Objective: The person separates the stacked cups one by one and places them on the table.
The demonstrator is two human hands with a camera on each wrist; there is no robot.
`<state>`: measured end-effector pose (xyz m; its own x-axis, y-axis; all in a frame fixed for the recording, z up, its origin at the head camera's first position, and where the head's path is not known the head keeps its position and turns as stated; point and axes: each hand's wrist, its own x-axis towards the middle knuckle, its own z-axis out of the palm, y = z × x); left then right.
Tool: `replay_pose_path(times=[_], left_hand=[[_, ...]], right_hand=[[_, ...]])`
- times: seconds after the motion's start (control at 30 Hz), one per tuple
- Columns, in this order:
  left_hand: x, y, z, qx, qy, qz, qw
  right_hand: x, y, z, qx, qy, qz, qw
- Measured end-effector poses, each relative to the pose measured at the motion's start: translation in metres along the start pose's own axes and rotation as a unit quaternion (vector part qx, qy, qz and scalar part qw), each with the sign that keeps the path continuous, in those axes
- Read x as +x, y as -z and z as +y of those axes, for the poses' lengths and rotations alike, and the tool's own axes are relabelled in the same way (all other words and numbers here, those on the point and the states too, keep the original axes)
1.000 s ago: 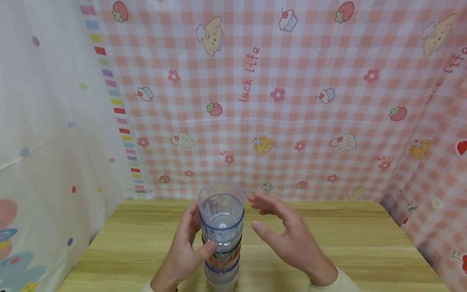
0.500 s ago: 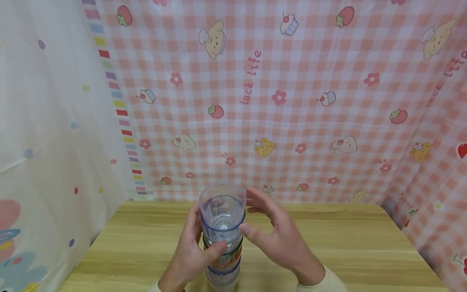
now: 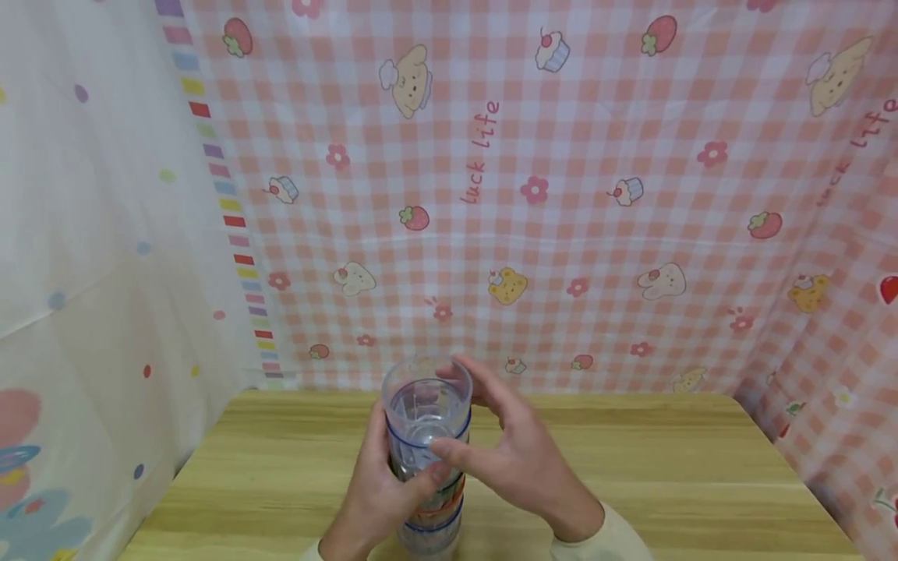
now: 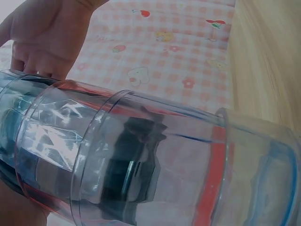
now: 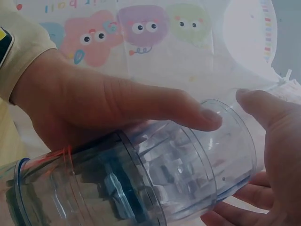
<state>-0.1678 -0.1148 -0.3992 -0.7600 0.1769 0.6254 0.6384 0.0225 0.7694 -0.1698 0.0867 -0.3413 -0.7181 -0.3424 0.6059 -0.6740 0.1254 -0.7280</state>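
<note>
A tall stack of nested clear plastic cups (image 3: 429, 499), several with blue, red or dark rims, stands upright at the front of the table. My left hand (image 3: 382, 487) grips it around the upper middle, thumb across the front. Higher up, my right hand (image 3: 515, 460) curves around the colourless top cup (image 3: 426, 374), fingers behind it near the rim and thumb at the front. In the right wrist view, the left thumb lies along the stack while the right hand (image 5: 287, 155) frames the top cup's open end. Dark, red and blue bands show through the cup walls (image 4: 183, 165) in the left wrist view.
The wooden table (image 3: 631, 467) extends to both sides of the stack. A pink checked cloth (image 3: 596, 117) hangs behind it and along the right. On the left hangs a white cloth (image 3: 105, 234) with coloured dots.
My right hand has moved left from beside the stack and closed around the top cup. My left hand keeps its grip, its thumb reaching a little further across the front.
</note>
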Motion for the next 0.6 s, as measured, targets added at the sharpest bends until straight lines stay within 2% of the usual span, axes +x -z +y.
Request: replay_pose_path(times=[0.2,0.47,0.6], left_hand=[[-0.0014,-0.0003,-0.0043,0.007,-0.025,0.002,0.9997],[-0.0014,-0.0005,-0.0038,-0.004,-0.005,0.005,1.0000],[-0.0007,-0.0013,-0.0046,-0.003,-0.012,0.004,0.9999]], right_hand=[[0.0026,-0.0036,-0.0005,0.004,-0.012,0.003,1.000],[0.0037,-0.0056,-0.0012,0.017,-0.010,0.010,1.000],[0.0046,-0.0064,-0.0030,0.009,0.000,0.022,1.000]])
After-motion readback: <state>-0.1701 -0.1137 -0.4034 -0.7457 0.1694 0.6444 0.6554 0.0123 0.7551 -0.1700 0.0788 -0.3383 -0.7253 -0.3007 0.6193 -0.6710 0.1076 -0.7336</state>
